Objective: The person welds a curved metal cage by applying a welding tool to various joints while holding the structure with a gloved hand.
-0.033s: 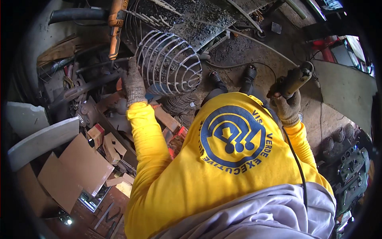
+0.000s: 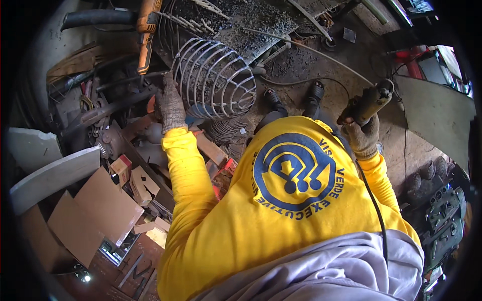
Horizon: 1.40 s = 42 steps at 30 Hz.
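Note:
A cage of bent metal rods (image 2: pixel 216 80), rounded and ringed, leans in front of me, its narrow end toward the right. My left hand (image 2: pixel 172 108), in a grey-brown knit glove, is closed at the cage's left edge; its fingertips are partly hidden. On the right, my gloved right hand (image 2: pixel 365 134) is wrapped round a worn, tan welding electrode holder (image 2: pixel 374 103). A long thin welding rod (image 2: pixel 311 52) reaches from the holder to the upper left, its far end above the dark worktop, apart from the cage. A black cable (image 2: pixel 372 200) runs over my yellow shirt toward that hand.
An orange power tool (image 2: pixel 146 37) hangs beyond my left hand. Gritty dark worktop (image 2: pixel 251 30) lies ahead. Cardboard (image 2: pixel 108 205) and boxes crowd the left. Coiled wire (image 2: pixel 226 131) lies below the cage. A grey panel (image 2: pixel 434 105) and tool trays (image 2: pixel 444 215) stand right.
The welding rod's far end has shifted slightly left and down. The cage has moved very slightly right. Both hands keep their hold.

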### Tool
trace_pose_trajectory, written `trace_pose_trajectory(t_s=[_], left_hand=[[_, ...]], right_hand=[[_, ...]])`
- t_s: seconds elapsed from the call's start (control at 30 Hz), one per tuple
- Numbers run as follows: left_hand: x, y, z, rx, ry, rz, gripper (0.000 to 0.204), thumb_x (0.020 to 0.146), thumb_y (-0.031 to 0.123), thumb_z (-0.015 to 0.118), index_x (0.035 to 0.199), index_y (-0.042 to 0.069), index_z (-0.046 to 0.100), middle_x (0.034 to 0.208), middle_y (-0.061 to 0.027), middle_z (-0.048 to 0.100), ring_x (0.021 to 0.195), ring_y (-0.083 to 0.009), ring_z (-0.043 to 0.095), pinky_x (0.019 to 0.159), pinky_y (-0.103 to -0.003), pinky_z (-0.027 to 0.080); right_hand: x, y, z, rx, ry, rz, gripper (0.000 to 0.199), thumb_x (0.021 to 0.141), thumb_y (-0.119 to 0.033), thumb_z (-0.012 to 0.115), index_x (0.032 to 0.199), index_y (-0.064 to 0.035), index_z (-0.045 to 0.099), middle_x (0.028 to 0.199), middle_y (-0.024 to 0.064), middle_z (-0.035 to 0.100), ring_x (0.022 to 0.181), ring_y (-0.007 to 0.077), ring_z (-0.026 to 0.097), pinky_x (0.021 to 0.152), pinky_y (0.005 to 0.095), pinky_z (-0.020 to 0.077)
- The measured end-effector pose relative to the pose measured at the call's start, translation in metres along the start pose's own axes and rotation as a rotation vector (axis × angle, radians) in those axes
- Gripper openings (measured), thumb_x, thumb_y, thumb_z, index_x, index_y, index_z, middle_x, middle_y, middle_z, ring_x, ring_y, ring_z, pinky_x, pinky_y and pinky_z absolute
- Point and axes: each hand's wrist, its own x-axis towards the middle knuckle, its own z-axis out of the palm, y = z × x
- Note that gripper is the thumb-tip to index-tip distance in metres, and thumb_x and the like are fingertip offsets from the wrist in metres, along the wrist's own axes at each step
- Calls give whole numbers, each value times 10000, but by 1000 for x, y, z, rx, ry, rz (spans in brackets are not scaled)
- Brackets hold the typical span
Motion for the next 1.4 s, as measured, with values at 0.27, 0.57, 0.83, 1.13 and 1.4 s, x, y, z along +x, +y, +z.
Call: trace_pose_trajectory(t_s=[0.27,0.57,0.83,1.13,1.4], left_hand=[[-28,19,17,-103,98,-107,532,907,532,513,917,26,680,753,-47,614,732,-131,577,690,-271,453],[-19,17,5,249,-21,-90,457,957,451,448,948,20,598,799,-93,611,726,-202,580,701,-359,444],[-16,11,0,432,-78,178,391,999,358,361,1005,45,595,867,-126,641,802,-280,625,741,-389,462],[-12,2,-1,513,-115,148,304,983,235,381,1188,95,556,909,-144,643,846,-296,638,736,-405,485],[3,-24,-3,664,-108,415,311,943,150,470,1248,116,520,936,-173,639,854,-321,648,719,-437,504]], right_hand=[[2,-1,7,-134,-51,60,531,751,-98,694,1217,46,486,877,51,614,788,123,590,756,255,474],[3,1,25,-249,-85,-10,432,767,-87,706,1149,9,531,856,43,639,765,126,603,740,266,480],[-2,10,31,-284,-48,-31,398,769,-94,699,1123,-3,541,841,48,644,747,139,615,724,274,487],[-4,4,32,-375,-29,-31,343,762,-77,689,1070,-10,553,821,55,647,732,152,624,703,286,493],[-1,4,32,-399,-29,-19,327,747,-77,698,1039,-18,566,815,58,652,726,167,633,701,294,495]])
